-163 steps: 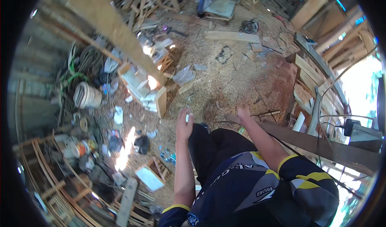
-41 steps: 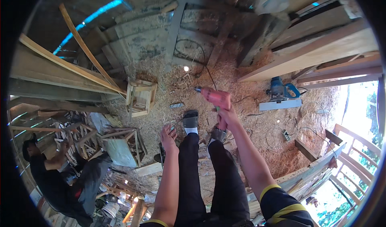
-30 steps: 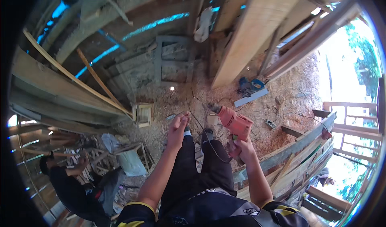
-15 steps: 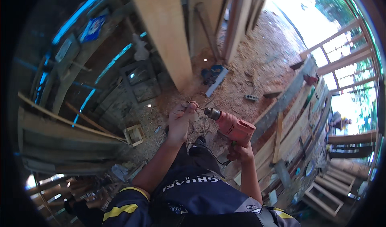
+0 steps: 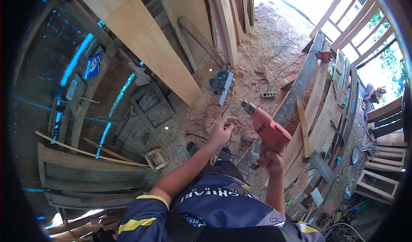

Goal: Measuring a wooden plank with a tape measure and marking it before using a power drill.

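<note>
A red electric drill (image 5: 269, 130) is gripped by its handle in my right hand (image 5: 271, 159), tilted so that its metal chuck (image 5: 248, 107) points up and to the left. No bit can be seen in the chuck. My left hand (image 5: 221, 132) is apart from the drill, to its left, with fingers curled together. Whatever lies between those fingers is too small to make out. From the drill's handle a dark cord (image 5: 242, 158) runs down to the left.
A wide wooden plank (image 5: 146, 40) leans in from the upper left. On the sawdust-covered floor lie a blue power tool (image 5: 222, 84) and a socket strip (image 5: 268, 95). Long boards (image 5: 315, 109) are stacked at right. A small wooden frame (image 5: 157, 159) sits lower left.
My left hand has come away from the drill's chuck; the thin rod seen between them no longer shows there. The drill has shifted to the right, and the view has moved.
</note>
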Demonstrator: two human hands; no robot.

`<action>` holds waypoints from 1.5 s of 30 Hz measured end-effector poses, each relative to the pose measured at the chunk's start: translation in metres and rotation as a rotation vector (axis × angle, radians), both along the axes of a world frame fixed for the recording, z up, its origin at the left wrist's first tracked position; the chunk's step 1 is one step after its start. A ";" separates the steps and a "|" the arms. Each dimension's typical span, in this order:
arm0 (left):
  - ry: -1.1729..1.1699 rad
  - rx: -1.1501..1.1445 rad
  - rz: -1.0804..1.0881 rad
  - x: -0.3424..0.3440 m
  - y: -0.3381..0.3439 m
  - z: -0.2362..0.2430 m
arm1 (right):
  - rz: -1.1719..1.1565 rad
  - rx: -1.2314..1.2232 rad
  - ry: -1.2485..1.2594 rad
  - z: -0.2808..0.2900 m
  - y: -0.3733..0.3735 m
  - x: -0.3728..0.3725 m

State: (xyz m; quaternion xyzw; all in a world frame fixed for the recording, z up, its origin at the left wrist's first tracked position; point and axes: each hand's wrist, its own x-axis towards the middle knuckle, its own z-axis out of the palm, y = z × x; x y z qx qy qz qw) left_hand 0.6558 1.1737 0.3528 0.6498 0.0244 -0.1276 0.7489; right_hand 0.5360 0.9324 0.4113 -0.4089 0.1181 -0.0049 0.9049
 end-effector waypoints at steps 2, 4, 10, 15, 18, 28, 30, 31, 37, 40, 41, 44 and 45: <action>-0.048 0.174 -0.108 -0.006 -0.009 -0.011 | -0.022 -0.035 -0.019 -0.002 -0.010 0.002; -0.053 0.132 -0.267 -0.012 -0.015 -0.015 | -0.040 -0.077 -0.032 0.002 -0.012 0.003; -0.286 -0.080 -0.863 -0.045 -0.037 0.030 | -0.086 -0.058 -0.254 0.027 -0.010 0.016; -0.423 -0.053 -1.008 -0.036 -0.051 0.064 | -0.143 -0.058 -0.370 0.073 -0.009 0.023; -0.501 0.163 -0.987 -0.021 -0.036 0.076 | -0.198 -0.055 -0.424 0.092 -0.007 0.025; -0.492 0.360 -0.833 0.056 0.125 0.054 | -0.644 -0.327 -0.324 0.125 -0.034 0.029; -0.387 0.402 -0.717 0.068 0.167 0.059 | -0.832 -0.532 -0.165 0.125 -0.031 0.022; -0.391 0.401 -0.704 0.072 0.187 0.057 | -0.821 -0.533 -0.175 0.121 -0.027 0.014; -0.320 0.466 -0.558 0.085 0.193 0.033 | -0.957 -0.671 0.107 0.119 0.044 0.000; -0.491 0.390 -0.582 0.085 0.157 0.056 | -0.856 -0.584 0.328 0.119 0.076 -0.014; -0.573 0.367 -0.606 0.091 0.142 0.064 | -0.890 -0.588 0.308 0.118 0.089 -0.018; -0.718 0.269 -0.738 0.093 0.104 0.071 | -0.972 -0.576 0.361 0.122 0.130 -0.025; -0.773 0.211 -0.769 0.090 0.089 0.074 | -0.949 -0.573 0.399 0.126 0.141 -0.030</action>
